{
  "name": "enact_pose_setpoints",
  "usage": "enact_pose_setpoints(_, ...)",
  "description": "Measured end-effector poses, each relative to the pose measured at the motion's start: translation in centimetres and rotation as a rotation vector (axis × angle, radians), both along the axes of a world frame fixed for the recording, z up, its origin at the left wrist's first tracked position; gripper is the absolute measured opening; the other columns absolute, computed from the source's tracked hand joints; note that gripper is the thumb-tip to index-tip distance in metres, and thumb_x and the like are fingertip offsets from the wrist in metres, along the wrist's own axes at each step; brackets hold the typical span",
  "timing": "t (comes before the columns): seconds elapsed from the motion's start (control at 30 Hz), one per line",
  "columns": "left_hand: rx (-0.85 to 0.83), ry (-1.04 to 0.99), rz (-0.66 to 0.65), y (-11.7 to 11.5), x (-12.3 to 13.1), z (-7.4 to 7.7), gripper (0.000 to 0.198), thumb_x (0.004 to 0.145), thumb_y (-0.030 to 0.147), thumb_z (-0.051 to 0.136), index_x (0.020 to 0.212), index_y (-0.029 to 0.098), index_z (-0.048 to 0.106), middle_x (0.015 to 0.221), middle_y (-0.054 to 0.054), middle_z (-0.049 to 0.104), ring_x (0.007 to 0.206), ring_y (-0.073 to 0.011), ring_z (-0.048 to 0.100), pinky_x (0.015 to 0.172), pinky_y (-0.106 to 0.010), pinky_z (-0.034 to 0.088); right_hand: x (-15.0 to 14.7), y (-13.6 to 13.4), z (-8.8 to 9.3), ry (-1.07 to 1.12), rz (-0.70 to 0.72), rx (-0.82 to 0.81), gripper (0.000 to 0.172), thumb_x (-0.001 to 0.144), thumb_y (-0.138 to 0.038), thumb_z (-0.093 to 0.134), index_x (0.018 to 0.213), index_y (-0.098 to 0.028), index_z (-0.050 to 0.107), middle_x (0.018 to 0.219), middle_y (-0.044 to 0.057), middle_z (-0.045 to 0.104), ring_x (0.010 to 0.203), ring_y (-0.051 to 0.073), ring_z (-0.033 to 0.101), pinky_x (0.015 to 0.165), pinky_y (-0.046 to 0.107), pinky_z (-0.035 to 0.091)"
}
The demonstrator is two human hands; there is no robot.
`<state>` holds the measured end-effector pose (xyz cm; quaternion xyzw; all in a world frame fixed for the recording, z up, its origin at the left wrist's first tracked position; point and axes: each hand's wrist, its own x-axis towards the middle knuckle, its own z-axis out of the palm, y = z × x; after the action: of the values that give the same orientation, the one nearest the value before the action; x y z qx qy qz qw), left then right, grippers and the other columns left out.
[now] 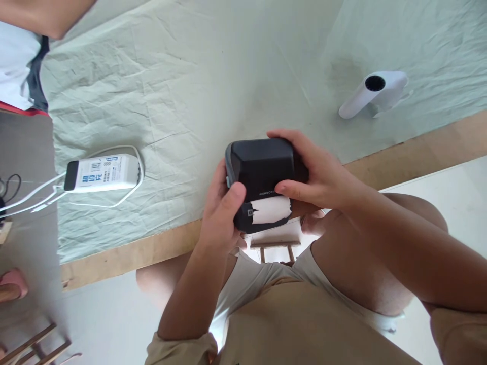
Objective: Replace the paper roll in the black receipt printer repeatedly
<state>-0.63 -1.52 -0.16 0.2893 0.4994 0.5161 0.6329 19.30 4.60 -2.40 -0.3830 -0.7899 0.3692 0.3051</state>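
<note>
Clear across the middle of the pale green cloth-covered desk (228,76), beyond the black box-shaped printer (262,167). Obstructed at left by a white rectangular charger box (101,173) with looping white cables (142,170). Obstructed at far right by a white tubular plastic device (375,91). Overhung at the far-left corner by another person's arm (49,15).

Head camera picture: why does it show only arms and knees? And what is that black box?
The camera sits on a person's head and looks down, so you see their own arms and knees, not their face. The left hand and the right hand both hold the black box. A strip of white paper sticks out of its front. Underneath is a table covered with a pale green cloth. On the cloth lie a white block with cables plugged in and a white tube-shaped gadget. At the top left you see part of another person.
</note>
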Motion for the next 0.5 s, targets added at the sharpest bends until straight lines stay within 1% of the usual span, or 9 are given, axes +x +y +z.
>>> enact_pose_setpoints(0.03,0.023,-0.022,0.019,0.12,0.08,-0.13,0.047,0.091,0.060,0.077,0.127,0.029,0.073,0.126,-0.009,0.080,0.121,-0.0362,0.077,0.081,-0.041,0.070,-0.01,-0.04,-0.04,-0.009,-0.023,0.018,0.073,0.094,-0.054,0.071,0.157,-0.024,0.048,0.134,0.009,0.073,0.106,0.024,0.073,0.088,0.037,0.063)
enact_pose_setpoints(0.1,0.041,-0.058,0.071,0.41,0.25,-0.35,0.036,0.098,0.054,0.071,0.120,0.027,0.076,0.123,-0.008,0.081,0.123,-0.0328,0.076,0.086,-0.039,0.069,-0.05,-0.11,-0.11,-0.021,-0.058,0.055,0.070,0.096,-0.056,0.068,0.156,-0.025,0.051,0.139,0.010,0.071,0.111,0.024,0.072,0.093,0.039,0.063)
enact_pose_setpoints(0.13,0.031,-0.072,0.098,0.55,0.34,-0.43,0.031,0.099,0.050,0.069,0.117,0.025,0.077,0.120,-0.007,0.082,0.123,-0.0311,0.076,0.089,-0.037,0.068,-0.08,-0.15,-0.15,-0.021,-0.071,0.072,0.067,0.098,-0.056,0.066,0.155,-0.025,0.052,0.140,0.011,0.070,0.112,0.025,0.072,0.094,0.040,0.063)
enact_pose_setpoints(0.2,-0.025,-0.096,0.153,0.74,0.46,-0.50,0.029,0.099,0.048,0.070,0.112,0.023,0.077,0.111,-0.007,0.082,0.120,-0.0300,0.077,0.092,-0.037,0.067,-0.13,-0.26,-0.22,-0.007,-0.094,0.103,0.062,0.099,-0.054,0.064,0.154,-0.025,0.054,0.140,0.011,0.069,0.111,0.024,0.072,0.095,0.041,0.064)
enact_pose_setpoints(0.3,-0.167,-0.098,0.203,0.77,0.47,-0.47,0.035,0.095,0.055,0.074,0.100,0.020,0.076,0.086,-0.006,0.078,0.105,-0.0323,0.080,0.086,-0.041,0.068,-0.15,-0.48,-0.30,0.018,-0.091,0.131,0.065,0.097,-0.052,0.068,0.153,-0.024,0.052,0.141,0.012,0.066,0.108,0.023,0.072,0.096,0.040,0.065)
enact_pose_setpoints(0.37,-0.204,-0.083,0.215,0.71,0.41,-0.43,0.036,0.093,0.057,0.076,0.091,0.021,0.074,0.073,-0.003,0.071,0.093,-0.0316,0.081,0.079,-0.041,0.067,-0.11,-0.60,-0.33,0.034,-0.075,0.145,0.071,0.093,-0.054,0.074,0.154,-0.027,0.051,0.142,0.012,0.065,0.107,0.023,0.072,0.095,0.040,0.066)
enact_pose_setpoints(0.4,-0.194,-0.078,0.218,0.69,0.39,-0.42,0.034,0.092,0.055,0.077,0.088,0.021,0.074,0.071,-0.002,0.070,0.087,-0.0299,0.080,0.077,-0.040,0.067,-0.07,-0.64,-0.33,0.036,-0.076,0.150,0.072,0.091,-0.055,0.076,0.154,-0.030,0.051,0.144,0.012,0.064,0.108,0.024,0.071,0.095,0.040,0.067)
enact_pose_setpoints(0.47,-0.137,-0.077,0.229,0.72,0.39,-0.36,0.030,0.090,0.050,0.080,0.087,0.022,0.074,0.074,-0.001,0.071,0.077,-0.0253,0.077,0.074,-0.039,0.066,0.04,-0.68,-0.25,0.028,-0.101,0.163,0.073,0.089,-0.056,0.078,0.154,-0.035,0.051,0.146,0.012,0.063,0.110,0.026,0.071,0.094,0.041,0.067)
enact_pose_setpoints(0.5,-0.116,-0.077,0.233,0.77,0.40,-0.31,0.028,0.089,0.049,0.081,0.086,0.022,0.074,0.076,-0.001,0.072,0.074,-0.0234,0.075,0.073,-0.038,0.066,0.09,-0.70,-0.15,0.020,-0.119,0.176,0.073,0.088,-0.058,0.079,0.153,-0.036,0.052,0.144,0.012,0.064,0.110,0.027,0.071,0.092,0.042,0.067)
